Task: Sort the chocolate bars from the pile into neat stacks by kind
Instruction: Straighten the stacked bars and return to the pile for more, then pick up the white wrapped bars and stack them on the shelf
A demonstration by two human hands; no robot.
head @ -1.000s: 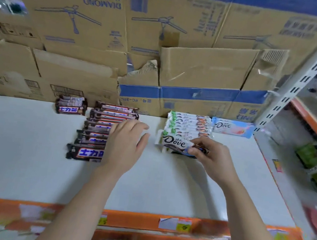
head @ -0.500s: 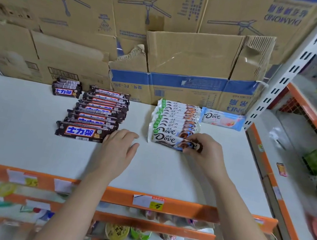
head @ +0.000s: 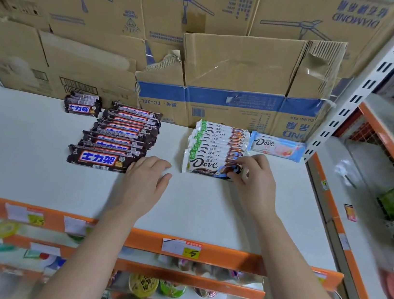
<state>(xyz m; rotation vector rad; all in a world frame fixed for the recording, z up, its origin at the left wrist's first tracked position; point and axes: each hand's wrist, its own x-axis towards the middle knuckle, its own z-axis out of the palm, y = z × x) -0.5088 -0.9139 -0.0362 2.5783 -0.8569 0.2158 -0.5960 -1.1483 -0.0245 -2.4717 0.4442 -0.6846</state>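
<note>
On the white shelf [head: 23, 170] lies a row of several dark brown Snickers bars [head: 119, 136], overlapping front to back. A small stack of shorter Snickers bars [head: 82, 105] sits behind them to the left. To the right runs a row of several white Dove bars [head: 216, 147]. A single light blue Dove bar [head: 277, 146] rests at the back right. My left hand [head: 145, 182] lies flat on the shelf, fingertips touching the right end of the front Snickers bar. My right hand [head: 253, 182] pinches the right end of the front white Dove bar [head: 203, 166].
Large cardboard boxes [head: 238, 79] wall off the back of the shelf. A white slotted upright [head: 367, 82] stands at the right, with other shelves of goods beyond it. The orange front edge [head: 177, 248] carries price tags. Lower shelves hold snacks.
Both hands have stayed in place on the bars. The view has tilted down and pulled back, showing more of the shelf's front edge.
</note>
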